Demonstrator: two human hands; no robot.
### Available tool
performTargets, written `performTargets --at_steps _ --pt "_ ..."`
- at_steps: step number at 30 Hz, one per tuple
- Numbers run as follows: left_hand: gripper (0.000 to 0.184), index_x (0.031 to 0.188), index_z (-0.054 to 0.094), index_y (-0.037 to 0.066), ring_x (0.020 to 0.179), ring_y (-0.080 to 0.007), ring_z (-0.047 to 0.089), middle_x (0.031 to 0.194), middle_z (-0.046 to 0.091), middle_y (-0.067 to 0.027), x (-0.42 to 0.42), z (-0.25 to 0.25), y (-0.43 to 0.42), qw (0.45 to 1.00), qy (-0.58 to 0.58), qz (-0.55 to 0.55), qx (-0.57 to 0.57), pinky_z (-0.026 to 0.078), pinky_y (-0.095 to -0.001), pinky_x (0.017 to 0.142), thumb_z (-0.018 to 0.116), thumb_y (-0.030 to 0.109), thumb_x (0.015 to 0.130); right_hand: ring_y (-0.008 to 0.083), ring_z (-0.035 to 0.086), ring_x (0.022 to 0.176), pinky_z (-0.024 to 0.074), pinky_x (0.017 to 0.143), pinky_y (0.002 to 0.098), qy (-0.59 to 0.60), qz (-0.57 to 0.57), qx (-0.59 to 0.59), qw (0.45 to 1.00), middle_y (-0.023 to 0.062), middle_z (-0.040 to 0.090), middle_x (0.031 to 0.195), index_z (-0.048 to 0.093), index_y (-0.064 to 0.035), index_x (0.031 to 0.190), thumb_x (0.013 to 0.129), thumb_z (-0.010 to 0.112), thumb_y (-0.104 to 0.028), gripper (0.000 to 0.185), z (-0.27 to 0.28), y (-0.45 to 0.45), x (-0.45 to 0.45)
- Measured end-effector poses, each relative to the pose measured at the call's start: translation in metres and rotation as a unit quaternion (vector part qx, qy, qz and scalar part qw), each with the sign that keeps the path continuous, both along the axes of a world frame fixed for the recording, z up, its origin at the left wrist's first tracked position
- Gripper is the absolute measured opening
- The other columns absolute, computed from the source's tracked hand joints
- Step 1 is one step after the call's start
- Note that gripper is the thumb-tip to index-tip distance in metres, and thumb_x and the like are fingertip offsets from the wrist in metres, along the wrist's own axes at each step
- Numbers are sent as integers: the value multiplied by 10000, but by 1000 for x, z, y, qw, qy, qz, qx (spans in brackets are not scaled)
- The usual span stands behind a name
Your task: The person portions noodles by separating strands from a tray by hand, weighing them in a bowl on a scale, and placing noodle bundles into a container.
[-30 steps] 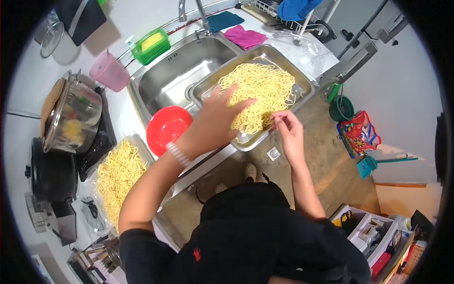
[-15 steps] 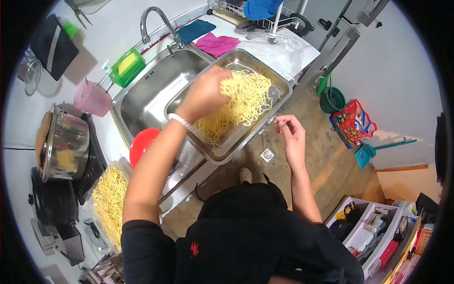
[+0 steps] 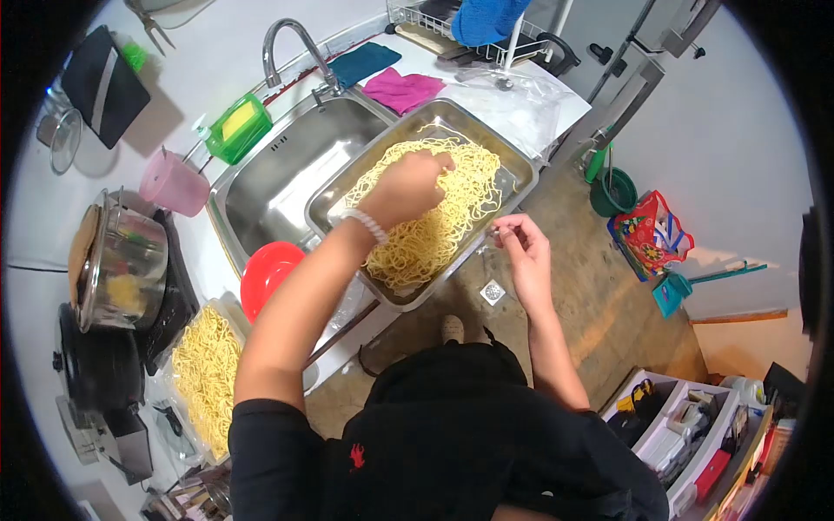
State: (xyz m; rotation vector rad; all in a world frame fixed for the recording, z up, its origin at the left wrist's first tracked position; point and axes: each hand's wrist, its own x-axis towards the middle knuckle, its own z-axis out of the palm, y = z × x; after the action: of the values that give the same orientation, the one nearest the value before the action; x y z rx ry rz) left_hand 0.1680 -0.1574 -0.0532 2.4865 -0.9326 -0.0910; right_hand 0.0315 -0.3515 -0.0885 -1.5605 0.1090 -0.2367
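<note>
Yellow noodles (image 3: 465, 187) lie loose across a rectangular metal tray (image 3: 401, 301), which rests over the right side of the sink. My left hand (image 3: 408, 187), with a white band at the wrist, is down among the noodles, knuckles up and fingers curled into them; most of the fingertips are hidden. Just off the tray's near right edge is my right hand (image 3: 524, 247), thumb and forefinger pinched together. Something small may be between them, too small to name.
Left of the tray are the sink basin (image 3: 261, 187), a red bowl (image 3: 268, 273) and a bag of more noodles (image 3: 207, 369). Pink cloth (image 3: 404, 89) and teal cloth (image 3: 365, 62) lie behind. A green bucket (image 3: 613, 195) stands on the floor at right.
My left hand has lowered from a lifted clump into the noodles and moved slightly right. The noodles now spread farther toward the tray's near and left sides. My right hand moved slightly left.
</note>
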Motion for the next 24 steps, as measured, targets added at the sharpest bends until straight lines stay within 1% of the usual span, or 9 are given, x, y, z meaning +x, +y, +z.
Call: performTargets --at_steps 4,7,8,11,13,17,19,22,24 --pt "461 1169 549 133 974 -322 640 996 667 -197 -7 -31 -39 977 -146 85 133 481 -473 852 694 189 735 40 459 731 376 652 201 -4 -22 -19 1000 -43 551 803 645 -1 970 940 548 -34 107 -7 -11 -8" --pt "433 1152 555 128 933 -353 645 950 673 -183 19 -29 -45 988 -60 97 102 485 -470 849 686 195 745 42 477 735 394 650 204 -6 -48 -16 999 -37 564 809 644 -3 972 943 542 -31 109 -6 -23 -18" --pt "357 1085 585 96 890 -373 654 928 684 -183 25 -28 -39 994 -60 92 7 502 -448 809 666 192 751 43 486 737 404 651 206 -8 -57 -10 998 -35 571 811 644 -4 972 944 541 -30 110 -6 -27 -22" --pt "301 1024 614 69 831 -336 671 890 690 -173 31 36 -29 995 -22 91 -25 513 -411 766 663 199 757 47 516 748 440 673 215 -8 -85 9 996 -27 591 820 646 -10 973 946 541 -32 111 -14 -38 -29" --pt "293 1004 647 62 779 -266 672 855 687 -159 47 63 -22 993 -33 81 -78 515 -382 733 668 234 768 52 530 754 459 690 225 -3 -90 15 996 -18 604 824 650 -14 967 949 546 -43 109 -13 -39 -32" --pt "361 1093 685 62 805 -181 678 922 712 -107 44 147 -9 993 -45 58 -95 523 -317 765 650 293 818 55 523 746 448 688 223 -13 -78 17 997 -15 601 810 649 -10 960 949 551 -47 105 -13 -34 -31" --pt "384 1114 695 68 761 -210 700 851 721 -126 42 174 -4 988 -89 35 -125 535 -335 754 655 312 822 58 521 741 442 689 224 -18 -71 16 997 -15 599 804 649 -7 958 947 553 -49 105 -10 -29 -30" --pt "278 1021 680 -37 713 -101 634 866 700 -76 -7 230 -4 986 38 74 -143 506 -246 645 578 191 899 62 519 737 438 689 227 -17 -68 7 997 -14 596 800 648 -3 957 946 558 -54 105 -6 -22 -29" --pt "280 1026 676 -30 713 -85 626 849 689 -59 15 227 9 984 33 15 -172 494 -237 629 541 195 929 66 520 736 438 688 231 -14 -67 8 998 -13 598 804 648 -1 956 946 560 -58 105 -6 -20 -29"
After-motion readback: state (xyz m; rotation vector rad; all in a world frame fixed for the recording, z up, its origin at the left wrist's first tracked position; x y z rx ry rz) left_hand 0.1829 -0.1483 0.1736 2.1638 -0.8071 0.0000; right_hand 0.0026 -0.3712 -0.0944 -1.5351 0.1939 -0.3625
